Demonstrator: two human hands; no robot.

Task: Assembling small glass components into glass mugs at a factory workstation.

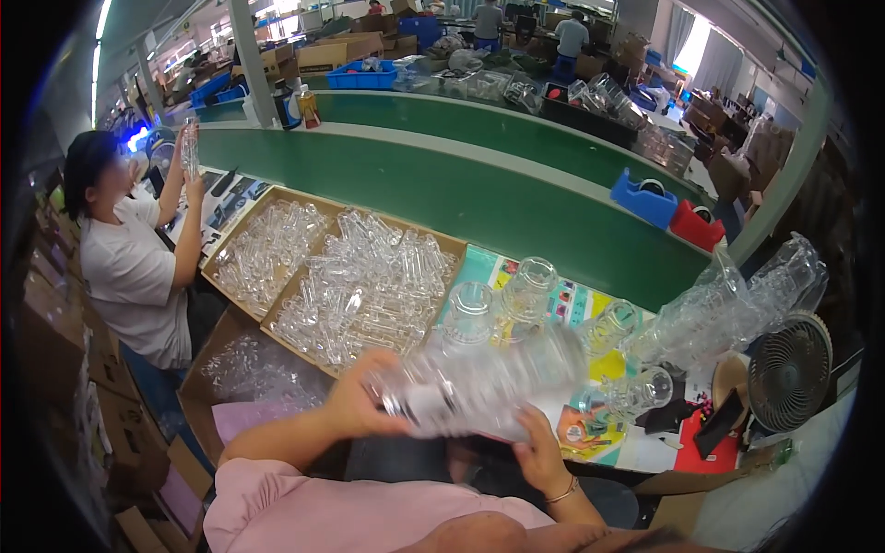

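A green conveyor belt (479,198) runs across behind the worktop (645,452). On the worktop, a partitioned cardboard tray (241,214) holds heaps of clear plastic tubes (364,281). A small grey fan (789,371) stands at the right. Both hands grip a motion-blurred bundle of clear plastic pieces (489,382), seemingly bagged, above the worktop's near edge: left hand (359,396) closed on its left end, right hand (539,452) under it.

Factory hall w/ long green conveyor belt (479,198), cardboard boxes (341,48) at back, bright window (693,44), ceiling strip light (100,37).
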